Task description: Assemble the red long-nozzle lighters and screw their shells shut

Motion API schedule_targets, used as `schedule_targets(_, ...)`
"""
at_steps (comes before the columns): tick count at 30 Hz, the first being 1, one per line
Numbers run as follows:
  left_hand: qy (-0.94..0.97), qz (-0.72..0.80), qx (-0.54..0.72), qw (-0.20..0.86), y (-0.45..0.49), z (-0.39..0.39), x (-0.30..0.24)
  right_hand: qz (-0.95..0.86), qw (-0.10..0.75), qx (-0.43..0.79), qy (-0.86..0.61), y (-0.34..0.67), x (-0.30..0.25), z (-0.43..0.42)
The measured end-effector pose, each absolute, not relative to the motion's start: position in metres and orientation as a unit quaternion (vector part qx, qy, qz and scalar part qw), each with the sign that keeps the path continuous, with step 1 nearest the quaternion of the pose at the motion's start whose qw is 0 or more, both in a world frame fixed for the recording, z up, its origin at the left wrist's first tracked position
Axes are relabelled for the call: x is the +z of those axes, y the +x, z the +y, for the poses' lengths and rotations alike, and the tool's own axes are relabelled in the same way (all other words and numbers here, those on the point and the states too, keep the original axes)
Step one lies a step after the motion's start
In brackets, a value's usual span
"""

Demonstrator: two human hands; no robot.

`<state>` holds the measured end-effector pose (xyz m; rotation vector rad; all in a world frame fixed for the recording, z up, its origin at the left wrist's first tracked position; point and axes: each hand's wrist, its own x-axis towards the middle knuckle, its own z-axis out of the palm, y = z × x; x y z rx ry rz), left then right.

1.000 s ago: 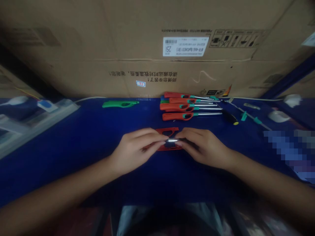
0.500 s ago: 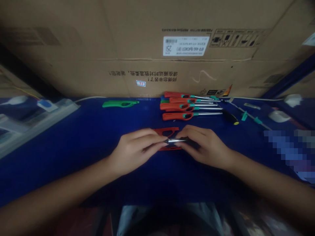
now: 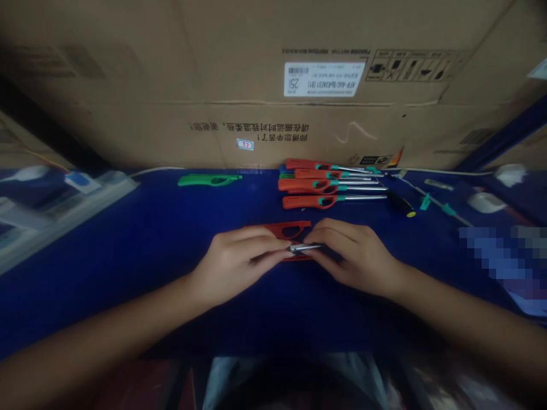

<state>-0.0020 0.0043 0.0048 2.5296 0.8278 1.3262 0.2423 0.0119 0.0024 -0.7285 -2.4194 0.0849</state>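
A short, slim metal tube [image 3: 302, 247] lies level between my two hands, low over the table. My left hand [image 3: 237, 259] pinches its left end, where a dark tip shows. Closed round the other end, my right hand [image 3: 354, 253] hides that part of the tube. Just behind and under the fingers is a red lighter casing half [image 3: 294, 228] with a trigger opening. A second red casing piece [image 3: 301, 258] shows below the tube, mostly covered by my fingers.
Behind my hands lie several red gas lighters [image 3: 305, 202] with metal rods. A screwdriver handle [image 3: 401, 205] is at their right. A green casing piece [image 3: 209, 180] lies left of them. A cardboard wall [image 3: 171, 136] closes the back, and a power strip [image 3: 81, 210] runs along the left.
The metal tube has tilted slightly, its right end now a little higher. The fingers of my right hand have shifted a little around it. My left hand stays almost in place.
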Motion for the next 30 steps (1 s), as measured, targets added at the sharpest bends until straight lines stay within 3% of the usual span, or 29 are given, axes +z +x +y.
schedule_targets(14,0.833,0.315,0.401,0.216,0.001,0.007,0.005,-0.935,0.22,-0.116,-0.254,0.242,0.009,0.008)
schedule_targets(20,0.823,0.35,0.335,0.296,0.006,0.005,0.006,-0.945,0.184,-0.049,-0.265,0.24,0.013,0.009)
schedule_targets(30,0.867,0.322,0.257,0.28,0.007,0.004,0.013,-0.943,0.126,0.038,-0.306,0.243,0.019,0.008)
